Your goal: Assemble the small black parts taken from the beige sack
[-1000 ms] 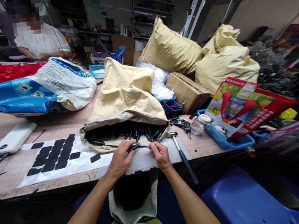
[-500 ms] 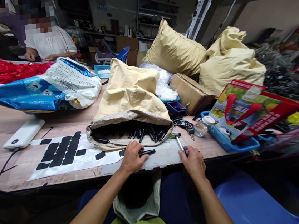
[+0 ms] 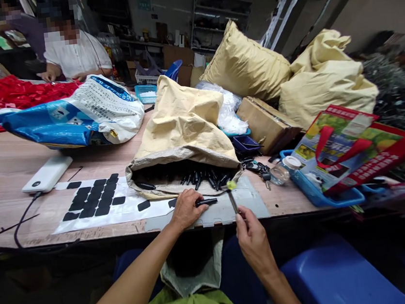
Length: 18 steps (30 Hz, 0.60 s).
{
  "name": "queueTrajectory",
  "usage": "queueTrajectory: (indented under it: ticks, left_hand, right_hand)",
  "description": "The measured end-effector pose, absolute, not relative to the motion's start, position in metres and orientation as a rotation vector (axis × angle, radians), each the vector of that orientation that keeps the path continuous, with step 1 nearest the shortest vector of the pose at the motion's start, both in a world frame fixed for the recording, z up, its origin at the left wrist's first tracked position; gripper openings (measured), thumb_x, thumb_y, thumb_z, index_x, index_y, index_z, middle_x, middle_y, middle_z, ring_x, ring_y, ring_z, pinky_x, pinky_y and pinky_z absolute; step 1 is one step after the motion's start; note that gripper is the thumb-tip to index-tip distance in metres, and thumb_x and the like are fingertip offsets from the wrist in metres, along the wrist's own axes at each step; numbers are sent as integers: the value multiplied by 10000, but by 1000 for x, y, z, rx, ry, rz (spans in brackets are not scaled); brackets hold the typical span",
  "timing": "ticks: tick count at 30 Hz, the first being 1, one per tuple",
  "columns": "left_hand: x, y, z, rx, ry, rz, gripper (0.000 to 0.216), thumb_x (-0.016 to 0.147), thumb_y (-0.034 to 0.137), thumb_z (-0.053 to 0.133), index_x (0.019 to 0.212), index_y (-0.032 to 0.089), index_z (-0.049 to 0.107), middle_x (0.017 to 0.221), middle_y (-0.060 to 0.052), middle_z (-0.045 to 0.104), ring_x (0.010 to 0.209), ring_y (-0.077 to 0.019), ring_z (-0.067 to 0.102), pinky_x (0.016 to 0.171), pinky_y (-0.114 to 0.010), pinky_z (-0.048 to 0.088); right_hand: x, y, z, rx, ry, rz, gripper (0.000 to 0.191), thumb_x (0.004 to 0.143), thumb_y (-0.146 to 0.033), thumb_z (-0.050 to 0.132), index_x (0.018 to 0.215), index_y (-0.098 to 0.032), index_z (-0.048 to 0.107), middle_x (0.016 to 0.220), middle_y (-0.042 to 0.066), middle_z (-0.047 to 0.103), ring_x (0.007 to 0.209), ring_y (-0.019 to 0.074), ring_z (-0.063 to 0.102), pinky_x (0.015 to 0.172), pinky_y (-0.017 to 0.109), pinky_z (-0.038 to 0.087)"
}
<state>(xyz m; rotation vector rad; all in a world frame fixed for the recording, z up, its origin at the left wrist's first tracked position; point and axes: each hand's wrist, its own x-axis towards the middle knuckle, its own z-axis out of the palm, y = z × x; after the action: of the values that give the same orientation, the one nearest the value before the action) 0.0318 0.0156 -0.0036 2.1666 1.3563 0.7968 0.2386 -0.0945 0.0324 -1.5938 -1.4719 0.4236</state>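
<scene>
My left hand (image 3: 186, 209) presses a small black part (image 3: 206, 202) flat on a grey plate (image 3: 252, 206) at the table's near edge, fingers closed on it. My right hand (image 3: 251, 236) grips the handle of a small hammer (image 3: 231, 193), whose yellow-tipped head hangs just above the plate, to the right of the black part. Right behind both hands lies an open tan paper sack (image 3: 182, 135) with several more black parts (image 3: 205, 178) in its mouth.
A white sheet with black pads (image 3: 94, 202) and a white power bank (image 3: 47, 173) lie to the left. A blue-white sack (image 3: 74, 115), tan sacks (image 3: 247, 64), a cardboard box (image 3: 267, 124) and a blue basket (image 3: 324, 196) crowd the back and right. A person (image 3: 76, 51) sits across the table.
My right hand left the black part, took the hammer by its handle and lifted it off the table. The left hand kept the part down on the plate.
</scene>
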Motion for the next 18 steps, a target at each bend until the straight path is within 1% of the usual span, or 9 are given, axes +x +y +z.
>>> queueTrajectory:
  ticks: [2,4,7,11,14,18]
  left_hand:
    - [32,16,-4,2172,1348,800,171,799,309,777,928,212,718,895,-32,658,926,-222,560,847,-353,403]
    - [31,16,-4,2171,1335,812,173,802,290,769,948,210,723,897,-33,650,925,-219,558,840,-343,403]
    - [29,17,-3,2170,1308,810,151,811,290,758,933,206,730,878,-33,634,916,-215,552,829,-335,401]
    - [29,18,-2,2153,1320,802,136,813,309,763,906,211,753,851,-32,625,894,-208,544,815,-331,399]
    - [30,18,-4,2124,1326,835,142,793,271,776,922,212,770,841,-30,636,888,-204,547,820,-330,407]
    - [31,18,-6,2150,1312,862,135,787,265,780,903,196,773,838,-32,636,897,-206,561,839,-337,421]
  right_hand:
    - [225,-97,35,-1512,-1599,410,343,994,-343,498,1271,-214,655,1177,116,699,1070,254,661,934,379,538]
    - [217,-98,36,-1465,-1696,407,385,1016,-293,455,1363,-235,611,1218,110,677,1099,243,651,966,378,531]
    - [211,-101,35,-1465,-1777,366,440,1029,-266,422,1449,-285,553,1126,100,672,991,231,662,896,350,547]
    - [211,-105,25,-1551,-1860,297,461,1031,-248,408,1468,-307,545,941,77,629,802,205,643,786,307,546]
    - [213,-104,21,-1579,-1861,278,447,1032,-245,406,1443,-298,574,919,69,612,787,193,634,770,287,539]
    - [216,-103,23,-1560,-1781,218,437,1041,-259,409,1448,-268,566,939,72,617,797,183,627,789,284,534]
